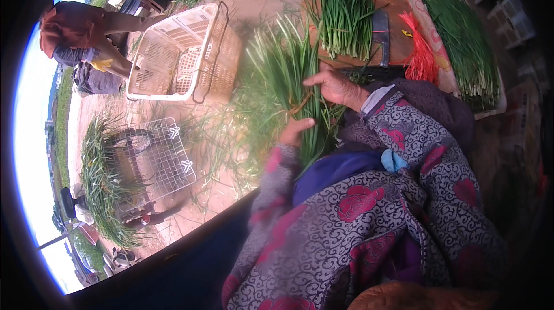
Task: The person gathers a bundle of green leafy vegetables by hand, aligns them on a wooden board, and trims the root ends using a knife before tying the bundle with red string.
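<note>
Both of my hands are closed around a loose bunch of green chives (295, 73), whose pale stem ends fan up and away from me. My left hand (296, 131) grips it from the left, low on the leaves, with the thumb laid across them. My right hand (336, 87) holds the other side a little higher, thumb over the leaves. Between the two thumbs a thin yellowish strand (300, 104) crosses the bunch; whether it is a tie or a leaf I cannot tell. The leaf tips hang down toward my lap.
Ahead, a wooden board (395, 8) bears trimmed chives (346, 18), a cleaver (380, 37) and red ties (423, 50). A long container of chives (464, 38) stands right. Leftward are a plastic crate (228, 62), a wire rack (167, 157), scattered leaves and a bending person (75, 30).
</note>
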`<action>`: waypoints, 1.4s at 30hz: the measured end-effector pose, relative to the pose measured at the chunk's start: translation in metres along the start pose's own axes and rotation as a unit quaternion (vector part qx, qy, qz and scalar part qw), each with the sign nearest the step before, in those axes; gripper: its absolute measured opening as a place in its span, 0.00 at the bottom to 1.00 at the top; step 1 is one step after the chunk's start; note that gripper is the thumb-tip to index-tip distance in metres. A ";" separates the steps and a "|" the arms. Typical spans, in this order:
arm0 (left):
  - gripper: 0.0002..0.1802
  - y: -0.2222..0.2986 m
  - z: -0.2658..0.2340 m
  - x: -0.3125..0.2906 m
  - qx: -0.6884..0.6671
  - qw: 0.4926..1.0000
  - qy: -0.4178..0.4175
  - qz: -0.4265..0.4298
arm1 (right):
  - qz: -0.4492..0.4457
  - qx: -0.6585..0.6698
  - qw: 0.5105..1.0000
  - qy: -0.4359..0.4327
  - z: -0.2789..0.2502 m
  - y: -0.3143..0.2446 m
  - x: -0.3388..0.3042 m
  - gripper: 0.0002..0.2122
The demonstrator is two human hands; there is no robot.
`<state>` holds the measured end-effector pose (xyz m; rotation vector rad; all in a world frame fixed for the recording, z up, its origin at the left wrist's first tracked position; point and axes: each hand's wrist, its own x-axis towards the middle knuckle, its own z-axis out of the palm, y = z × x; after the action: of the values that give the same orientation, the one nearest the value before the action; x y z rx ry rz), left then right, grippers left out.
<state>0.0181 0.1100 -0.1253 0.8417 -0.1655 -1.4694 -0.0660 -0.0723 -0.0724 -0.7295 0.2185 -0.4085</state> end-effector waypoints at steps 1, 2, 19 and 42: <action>0.40 -0.003 0.002 0.001 -0.001 1.000 0.001 -0.003 | 0.018 -0.046 0.999 -0.006 0.005 -0.008 -0.001 0.27; 0.37 -0.006 0.003 0.003 -0.002 1.000 0.001 -0.006 | 0.037 -0.091 0.995 -0.012 0.009 -0.017 -0.003 0.28; 0.27 0.014 0.020 0.002 0.194 0.977 0.047 0.074 | -0.175 -0.671 0.716 0.086 0.045 -0.075 0.042 0.14; 0.15 0.015 -0.030 0.001 0.006 0.996 0.062 0.065 | -0.106 -0.717 0.679 -0.119 0.048 -0.025 0.000 0.26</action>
<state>0.0471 0.1191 -0.1382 0.9130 -0.1341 -1.2920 -0.0574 -0.0606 -0.0206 -2.3915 0.1772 -0.2905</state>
